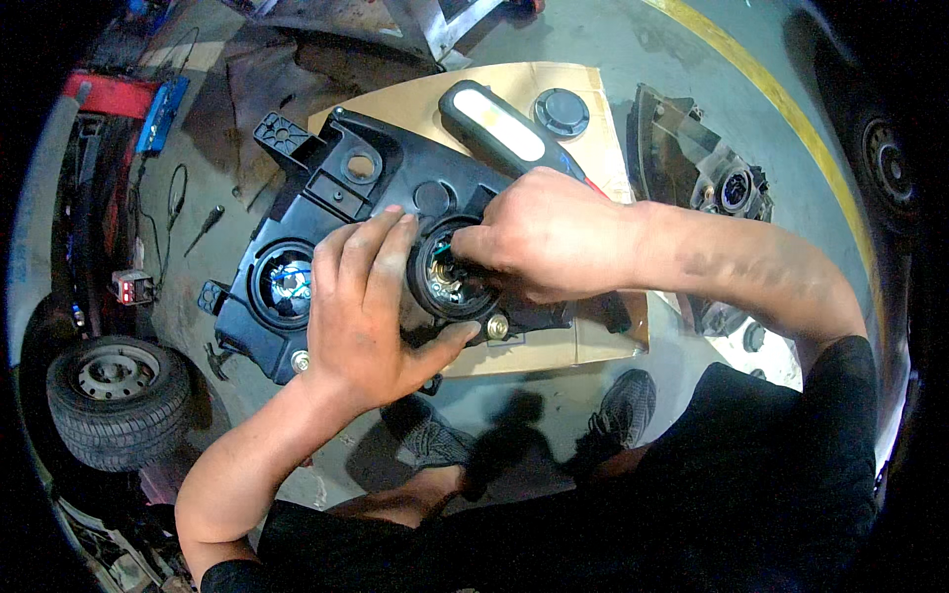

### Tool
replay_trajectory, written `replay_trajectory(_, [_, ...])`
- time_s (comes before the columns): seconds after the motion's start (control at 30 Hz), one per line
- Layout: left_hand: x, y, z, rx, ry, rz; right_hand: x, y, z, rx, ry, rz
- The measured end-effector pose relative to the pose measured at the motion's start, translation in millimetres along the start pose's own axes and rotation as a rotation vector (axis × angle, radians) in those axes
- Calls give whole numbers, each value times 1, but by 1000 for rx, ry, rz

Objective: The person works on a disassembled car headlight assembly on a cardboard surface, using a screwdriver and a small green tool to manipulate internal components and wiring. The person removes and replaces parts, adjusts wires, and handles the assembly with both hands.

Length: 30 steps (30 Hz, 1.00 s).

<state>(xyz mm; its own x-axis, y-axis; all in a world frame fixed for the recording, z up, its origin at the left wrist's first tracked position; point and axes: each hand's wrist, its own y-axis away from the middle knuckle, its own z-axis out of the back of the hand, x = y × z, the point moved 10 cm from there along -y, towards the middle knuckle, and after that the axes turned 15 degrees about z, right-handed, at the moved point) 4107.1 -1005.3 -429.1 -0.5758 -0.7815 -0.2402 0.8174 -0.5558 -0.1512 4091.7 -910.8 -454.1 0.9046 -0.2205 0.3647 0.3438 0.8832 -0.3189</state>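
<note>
A black headlight housing (390, 148) lies with its back side up on a flat sheet of cardboard (615, 148). My left hand (361, 326) rests on it with fingers stretched out, between two round openings, its thumb apart along the near rim. The fingers of my right hand (544, 237) are pinched together and reach into the right-hand round opening (445, 287). A bit of green shows beside those fingertips; what they grip is hidden. Blue wires and shiny metal show inside the left-hand opening (287, 280).
Beyond the housing lie a work light (499, 124) with a white panel and a round black cap (561, 112). Another headlight (677, 148) is on the floor at right. A wheel (119, 395), a screwdriver (205, 229) and cables are at left. My shoes are near the cardboard.
</note>
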Motion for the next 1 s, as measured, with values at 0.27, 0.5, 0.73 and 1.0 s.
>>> replay_trajectory(0.27, [-1,-1,0,12,-11,3,4,-2,3,56,-13,87])
replay_trajectory(0.5, [1,0,-1,15,17,2,7,-4,9,84,-33,133])
replay_trajectory(0.73, [-1,0,-3,12,12,-1,9,-3,4,101,29,117])
replay_trajectory(1.0, [-1,3,-4,70,-6,26,10,-1,-6,90,15,167])
